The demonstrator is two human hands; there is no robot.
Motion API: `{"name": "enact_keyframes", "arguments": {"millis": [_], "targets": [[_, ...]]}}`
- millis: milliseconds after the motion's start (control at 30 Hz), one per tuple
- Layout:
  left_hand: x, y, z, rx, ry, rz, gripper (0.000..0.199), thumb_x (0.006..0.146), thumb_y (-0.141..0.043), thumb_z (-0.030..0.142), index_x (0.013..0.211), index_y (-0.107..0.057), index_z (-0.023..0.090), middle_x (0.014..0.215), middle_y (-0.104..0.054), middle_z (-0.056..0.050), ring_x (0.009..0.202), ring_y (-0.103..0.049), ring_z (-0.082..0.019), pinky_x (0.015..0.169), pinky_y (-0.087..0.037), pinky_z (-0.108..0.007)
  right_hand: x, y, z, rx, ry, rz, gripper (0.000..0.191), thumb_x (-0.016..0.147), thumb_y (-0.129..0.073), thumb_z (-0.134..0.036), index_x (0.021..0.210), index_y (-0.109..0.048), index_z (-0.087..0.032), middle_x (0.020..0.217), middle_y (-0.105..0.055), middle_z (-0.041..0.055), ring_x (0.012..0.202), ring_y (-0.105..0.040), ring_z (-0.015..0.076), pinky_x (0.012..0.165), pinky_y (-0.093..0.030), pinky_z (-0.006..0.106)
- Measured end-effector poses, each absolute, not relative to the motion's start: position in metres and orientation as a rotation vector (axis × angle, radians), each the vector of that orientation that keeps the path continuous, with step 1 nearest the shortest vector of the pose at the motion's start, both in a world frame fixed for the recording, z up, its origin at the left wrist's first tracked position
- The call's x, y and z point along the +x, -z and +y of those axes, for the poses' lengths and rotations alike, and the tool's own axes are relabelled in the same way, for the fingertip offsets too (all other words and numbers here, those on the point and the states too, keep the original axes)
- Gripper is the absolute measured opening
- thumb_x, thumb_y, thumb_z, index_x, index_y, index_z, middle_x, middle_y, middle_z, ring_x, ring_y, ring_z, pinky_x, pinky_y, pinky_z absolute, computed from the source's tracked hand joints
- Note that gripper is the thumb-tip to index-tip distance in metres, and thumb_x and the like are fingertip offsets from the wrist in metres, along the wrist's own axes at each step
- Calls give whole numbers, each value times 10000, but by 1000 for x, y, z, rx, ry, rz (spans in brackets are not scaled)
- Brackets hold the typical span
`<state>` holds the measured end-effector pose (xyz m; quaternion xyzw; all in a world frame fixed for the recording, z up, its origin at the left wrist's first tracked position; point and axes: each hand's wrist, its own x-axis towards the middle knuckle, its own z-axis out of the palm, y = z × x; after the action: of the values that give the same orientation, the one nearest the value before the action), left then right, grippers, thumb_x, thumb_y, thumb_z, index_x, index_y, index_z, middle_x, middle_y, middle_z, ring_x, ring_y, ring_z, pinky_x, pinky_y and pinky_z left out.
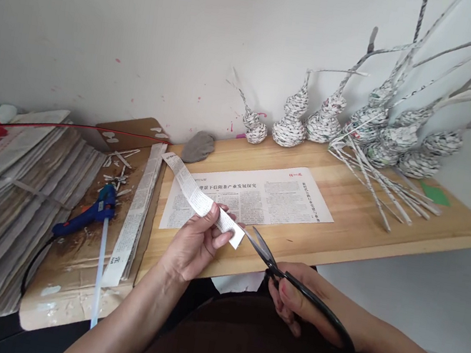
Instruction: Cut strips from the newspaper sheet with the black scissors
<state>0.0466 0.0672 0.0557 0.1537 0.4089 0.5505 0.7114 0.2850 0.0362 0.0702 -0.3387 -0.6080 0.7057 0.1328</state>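
Note:
My left hand (198, 239) is closed on a long newspaper strip (189, 187), gripping it near its lower right end. From my fingers the strip runs up and left, curving above a printed newspaper sheet (287, 190) that lies flat on the wooden board. In my right hand (299, 297) is a pair of black scissors (267, 256), fingers wrapped about the handles. Its blades are slightly parted and point up and left, their tips close to the strip's cut end. Part of the handles is hidden by my hand.
Left of the board, a blue glue gun (96, 211) with a long glue stick rests on cardboard (61, 286), beside stacked newspaper (10, 212) and cut strips (133, 226). A grey stone-like lump (198, 147), several woven paper gourds (291, 123) and rolled paper sticks (378, 178) line the back.

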Motion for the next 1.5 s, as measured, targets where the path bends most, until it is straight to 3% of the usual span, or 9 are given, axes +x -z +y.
{"name": "enact_keyframes", "arguments": {"millis": [333, 500, 700, 800, 1033, 1100, 1267, 1500], "targets": [[46, -59, 69, 339, -1258, 905, 131, 969, -548, 164, 918, -660, 119, 791, -733, -61, 762, -770, -189, 549, -614, -159, 283, -71, 35, -1033, -2081, -1763, 601, 882, -472, -771, 755, -470, -184, 692, -492, -14, 575, -480, 110, 564, -424, 267], [47, -61, 67, 335, -1229, 908, 116, 945, -597, 173, 899, -685, 114, 789, -735, -71, 809, -773, -221, 538, -616, -165, 279, -69, 39, -1022, -2080, -1756, 627, 859, -471, -801, 744, -470, -185, 688, -506, -10, 575, -494, 110, 565, -431, 262], [51, -53, 62, 345, -1196, 938, 74, 828, -760, 143, 840, -723, 79, 803, -715, -47, 642, -701, -91, 570, -604, -120, 271, -60, 47, -949, -2198, -1690, 677, 902, -353, -809, 772, -512, -165, 703, -544, 5, 542, -535, 88, 504, -352, 208], [53, -48, 60, 344, -1188, 965, 111, 772, -805, 109, 842, -729, 68, 810, -706, -38, 662, -692, -79, 639, -616, -126, 266, -55, 50, -967, -2228, -1605, 716, 878, -346, -839, 767, -533, -157, 678, -559, 5, 511, -550, 85, 476, -317, 198], [49, -50, 61, 339, -1142, 965, 257, 967, -582, 341, 1032, -687, 116, 823, -721, -76, 672, -728, -153, 601, -659, -267, 265, -54, 52, -929, -2251, -1565, 719, 878, -364, -834, 756, -556, -151, 648, -552, -8, 491, -550, 78, 458, -310, 191], [48, -51, 61, 340, -1144, 956, 226, 975, -570, 314, 1027, -683, 125, 811, -720, -70, 675, -733, -152, 578, -649, -238, 266, -54, 52, -911, -2254, -1570, 717, 887, -363, -825, 763, -561, -148, 661, -555, -5, 498, -550, 73, 456, -303, 187], [50, -51, 61, 388, -1179, 929, 95, 878, -711, 176, 916, -730, 91, 835, -735, -65, 704, -734, -119, 619, -622, -138, 267, -51, 49, -898, -2276, -1552, 707, 893, -366, -818, 785, -565, -148, 690, -564, 5, 516, -550, 80, 461, -321, 185], [51, -54, 57, 438, -1178, 941, 210, 742, -845, 179, 902, -750, 83, 781, -731, -45, 657, -720, -113, 612, -628, -146, 267, -52, 47, -866, -2257, -1533, 719, 883, -391, -822, 810, -597, -137, 682, -540, 16, 538, -528, 109, 513, -400, 233]]}}
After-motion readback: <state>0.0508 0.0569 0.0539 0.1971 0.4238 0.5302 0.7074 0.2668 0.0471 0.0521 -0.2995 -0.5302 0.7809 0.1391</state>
